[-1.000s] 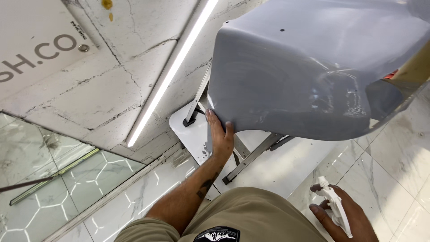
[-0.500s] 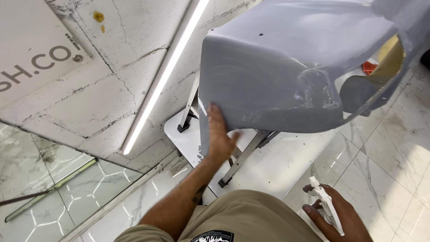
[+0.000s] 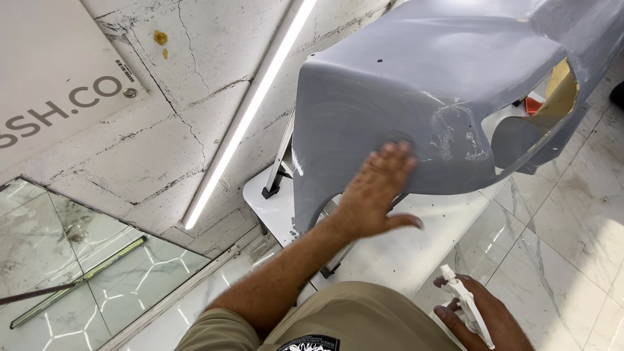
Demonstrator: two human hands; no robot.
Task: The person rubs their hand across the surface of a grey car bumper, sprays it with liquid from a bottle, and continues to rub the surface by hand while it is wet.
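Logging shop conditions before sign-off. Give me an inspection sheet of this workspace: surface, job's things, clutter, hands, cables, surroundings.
Surface: white marble-look floor tiles, glossy, with small dark specks.
Job's things: grey bumper panel propped on a metal stand; wet streaks and smears near its wheel-arch edge.
Clutter: a red item behind the panel, too hidden to identify.
Hands: left hand flat, fingertips on the panel; right hand holds a white spray trigger.
Cables: nothing seen.
Surroundings: cracked concrete wall with a lit light strip, a white sign panel, a mirrored sheet low on the wall.
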